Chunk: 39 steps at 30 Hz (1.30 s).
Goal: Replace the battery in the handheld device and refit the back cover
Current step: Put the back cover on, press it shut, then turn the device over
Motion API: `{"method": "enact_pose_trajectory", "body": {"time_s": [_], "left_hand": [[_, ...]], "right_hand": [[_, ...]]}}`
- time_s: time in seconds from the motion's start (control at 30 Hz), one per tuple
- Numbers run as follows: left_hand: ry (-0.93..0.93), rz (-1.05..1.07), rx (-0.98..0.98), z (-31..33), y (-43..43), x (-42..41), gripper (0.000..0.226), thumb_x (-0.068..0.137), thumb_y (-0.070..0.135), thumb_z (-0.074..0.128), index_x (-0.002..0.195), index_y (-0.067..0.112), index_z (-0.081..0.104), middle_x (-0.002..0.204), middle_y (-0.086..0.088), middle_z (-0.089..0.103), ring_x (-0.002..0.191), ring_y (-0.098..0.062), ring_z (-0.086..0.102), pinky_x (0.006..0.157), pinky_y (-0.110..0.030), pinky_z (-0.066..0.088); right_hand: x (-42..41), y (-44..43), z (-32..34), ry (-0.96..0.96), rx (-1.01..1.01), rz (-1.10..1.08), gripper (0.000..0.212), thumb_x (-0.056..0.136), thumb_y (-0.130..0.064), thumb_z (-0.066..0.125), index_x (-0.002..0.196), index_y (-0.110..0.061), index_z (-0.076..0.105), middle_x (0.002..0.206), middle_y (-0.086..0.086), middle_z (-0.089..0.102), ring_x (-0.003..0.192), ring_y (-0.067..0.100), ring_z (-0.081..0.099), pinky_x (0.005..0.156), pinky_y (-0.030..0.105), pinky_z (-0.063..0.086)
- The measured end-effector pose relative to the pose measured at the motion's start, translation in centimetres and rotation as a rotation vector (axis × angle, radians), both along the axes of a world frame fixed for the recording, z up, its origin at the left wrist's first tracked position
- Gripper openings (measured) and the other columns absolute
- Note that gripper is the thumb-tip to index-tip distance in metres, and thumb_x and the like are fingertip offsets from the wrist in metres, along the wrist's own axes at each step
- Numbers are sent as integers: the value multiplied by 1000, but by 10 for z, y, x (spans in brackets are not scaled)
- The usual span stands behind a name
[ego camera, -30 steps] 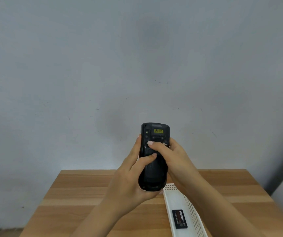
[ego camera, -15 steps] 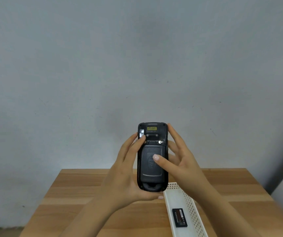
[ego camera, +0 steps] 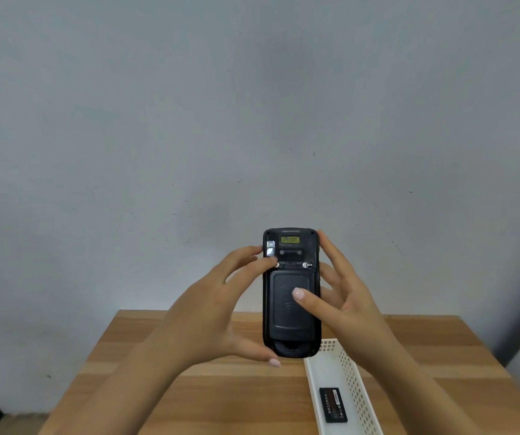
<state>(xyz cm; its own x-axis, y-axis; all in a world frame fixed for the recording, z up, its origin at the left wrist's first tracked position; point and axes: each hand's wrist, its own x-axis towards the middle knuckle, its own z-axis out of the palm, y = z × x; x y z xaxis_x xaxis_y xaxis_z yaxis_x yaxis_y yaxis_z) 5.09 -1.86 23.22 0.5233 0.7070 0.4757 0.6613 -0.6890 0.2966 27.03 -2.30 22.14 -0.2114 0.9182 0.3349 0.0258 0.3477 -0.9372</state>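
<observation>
Device: device (ego camera: pixel 290 246) was held upright in the air above the table (ego camera: pixel 189 387), back toward the camera.
Cover: cover (ego camera: pixel 287 321) sat over the lower back, looking flush; whether it had clicked home could not be told.
Left hand: left hand (ego camera: pixel 208 315) gripped the device, thumb under its bottom end, fingers curled to the left edge, one fingertip at the left latch (ego camera: pixel 277 265).
Right hand: right hand (ego camera: pixel 353 302) was spread wide, thumb tip pressing mid-cover, fingers straight along the right edge.
Right latch: right latch (ego camera: pixel 307 265) was bare, nothing touching it.
Tray: white tray (ego camera: pixel 354 381) lay on the table below and to the right, with one battery (ego camera: pixel 333 405) flat inside; old or new, could not tell.
Step, judged: locking the cover, late in the task.
Risk 1: with only one latch thrown, the cover could lift at the right corner.
Risk 2: thumb pressure at the middle alone might leave the bottom tabs unseated, so the latches bind.
Risk 3: working a latch loosens the left grip; the device, held only at its lower end, could tip forward and drop onto the table or tray.
</observation>
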Motion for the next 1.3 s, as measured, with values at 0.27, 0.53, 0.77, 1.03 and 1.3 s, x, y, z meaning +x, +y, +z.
{"method": "enact_pose_trajectory", "body": {"time_s": [0.27,0.53,0.77,1.03,1.3], "left_hand": [[57,39,8,9,0,3,114,35,84,73,132,34,39,134,16,36,100,5,46,68,4,27],[-114,54,80,-9,2,6,79,51,71,76,110,24,50,125,22,49,106,-1,55,76,-9,42],[-23,43,104,-6,6,6,118,52,75,76,151,31,29,132,11,51,114,-3,52,88,-16,48],[-125,-14,36,-12,12,5,114,49,67,84,147,37,35,132,14,43,121,4,46,96,-5,38],[-175,-57,-18,-16,10,8,114,51,57,89,148,36,34,150,19,35,138,5,33,106,-2,23]], "right_hand": [[-2,0,-2,-8,13,12,87,81,-19,70,150,-45,23,132,-9,64,117,13,65,92,34,57],[3,4,7,61,23,-22,85,81,-15,70,148,-45,28,135,-11,61,114,7,67,84,25,58],[3,4,5,67,-6,-22,84,85,-7,68,149,-43,27,135,-8,62,113,9,67,81,26,59],[2,7,2,83,-29,-35,83,86,-5,68,149,-41,28,131,-9,65,112,8,67,79,25,59],[-6,12,3,247,-162,-71,58,95,-12,59,140,-45,43,117,-3,73,109,21,70,94,55,54]]}}
